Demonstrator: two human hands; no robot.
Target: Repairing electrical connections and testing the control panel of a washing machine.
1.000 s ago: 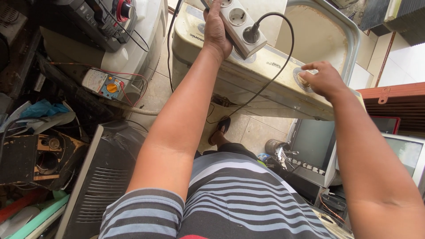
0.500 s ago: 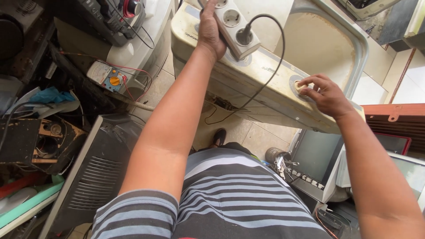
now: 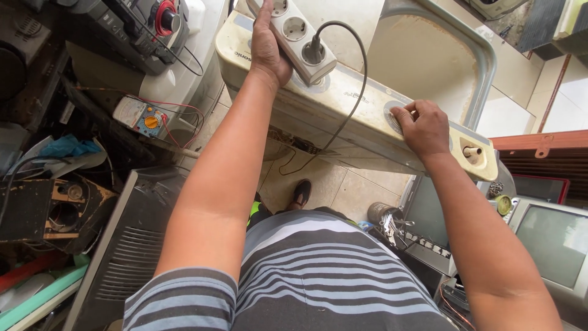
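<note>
**Currently: one hand on the power strip, the other on a washer dial**

Left hand (image 3: 269, 52) has its grip closed along the side of a white power strip (image 3: 297, 37), palm against its edge, fingers wrapped out of sight. The strip rests on the control panel (image 3: 343, 116) of a cream-coloured washing machine, pinned there rather than lifted, likely so it stays put and the sockets face up. A grey plug (image 3: 313, 52) sits in the nearest socket; its grey cable (image 3: 358, 79) loops up and then drops over the panel's front edge toward the floor.

Right hand (image 3: 425, 125) is clenched lightly, fingertips pinching a round dial (image 3: 392, 116) on the same panel, wrist above it in a turning posture. Whether the dial is moving I cannot tell.

Further right on the panel: a recessed oval pocket with a short stub (image 3: 471, 151), beige like the rest.

Labels: small dark lettering on the panel front near the strip and a dark mark at the left corner, both too small and worn to matter. No packages in view.

Surroundings: a multimeter (image 3: 142, 116) with a yellow-and-blue face and red leads lies left, below a black stereo with a red knob (image 3: 164, 18). A grey vented panel (image 3: 122, 245) leans at lower left. Old monitors (image 3: 548, 236) stand at right. Tiled floor below, one dark shoe (image 3: 301, 191) showing.
</note>
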